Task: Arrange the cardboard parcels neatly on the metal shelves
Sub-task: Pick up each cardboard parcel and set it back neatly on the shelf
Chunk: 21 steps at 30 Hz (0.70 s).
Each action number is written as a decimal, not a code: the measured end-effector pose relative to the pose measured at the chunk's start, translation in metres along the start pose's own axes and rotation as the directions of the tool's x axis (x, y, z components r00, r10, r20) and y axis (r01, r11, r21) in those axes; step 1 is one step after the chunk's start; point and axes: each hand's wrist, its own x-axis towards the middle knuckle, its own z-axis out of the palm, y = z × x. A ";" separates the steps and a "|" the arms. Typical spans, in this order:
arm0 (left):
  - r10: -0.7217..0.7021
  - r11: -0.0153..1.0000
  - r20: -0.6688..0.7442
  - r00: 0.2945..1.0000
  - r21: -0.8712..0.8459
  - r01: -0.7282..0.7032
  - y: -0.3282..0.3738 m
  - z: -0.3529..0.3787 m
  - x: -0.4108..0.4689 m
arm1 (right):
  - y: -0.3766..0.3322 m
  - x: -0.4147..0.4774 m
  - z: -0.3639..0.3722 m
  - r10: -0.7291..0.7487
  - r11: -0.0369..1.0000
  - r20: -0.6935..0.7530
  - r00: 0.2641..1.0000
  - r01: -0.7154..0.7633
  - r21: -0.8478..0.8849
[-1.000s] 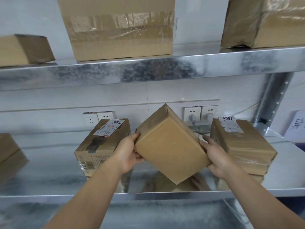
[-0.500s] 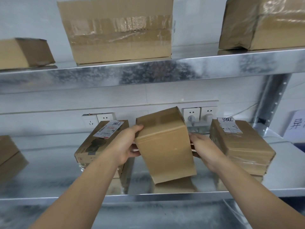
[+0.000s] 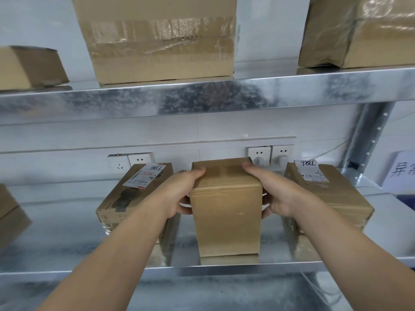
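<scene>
Since 1 second ago the plain brown cardboard parcel point(image 3: 226, 216) has turned from a tilted, corner-down pose to square and upright, its base now down on the shiny galvanised lower metal shelf point(image 3: 56, 250) near the front lip; it stands between 2 label-bearing brown cardboard parcels, the left labelled parcel point(image 3: 132, 198) and the right labelled parcel point(image 3: 332, 194), apart from both.

A further brown parcel at the left edge point(image 3: 9, 214) sits on the same shelf; the upper metal shelf point(image 3: 202, 97) carries 3 boxes: a small brown box point(image 3: 29, 66) at left, a large tape-wrapped cardboard box point(image 3: 161, 41) in the middle, and a film-wrapped brown box point(image 3: 363, 32) at right; white wall sockets point(image 3: 269, 153) show behind the upright parcel.

The left hand point(image 3: 179, 194) grips the parcel's left side, 1 digit laid over the top edge and the others curled against the side; the right hand point(image 3: 278, 194) mirrors it on the right side; both forearms reach forward and slightly inward from the bottom of the view.
</scene>
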 end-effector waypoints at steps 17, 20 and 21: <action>0.021 1.000 0.029 0.999 0.022 -0.022 -0.002 -0.002 0.011 | -0.012 0.008 -0.005 0.005 0.987 0.006 1.000 -0.004 -0.162; 0.038 0.998 0.036 0.999 0.052 -0.040 -0.002 -0.001 0.013 | -0.013 0.009 -0.007 -0.021 0.983 0.018 1.000 0.024 -0.184; 0.046 0.997 0.035 0.998 0.059 -0.048 -0.002 -0.001 0.013 | -0.013 0.010 -0.007 -0.026 0.982 0.021 0.999 0.029 -0.189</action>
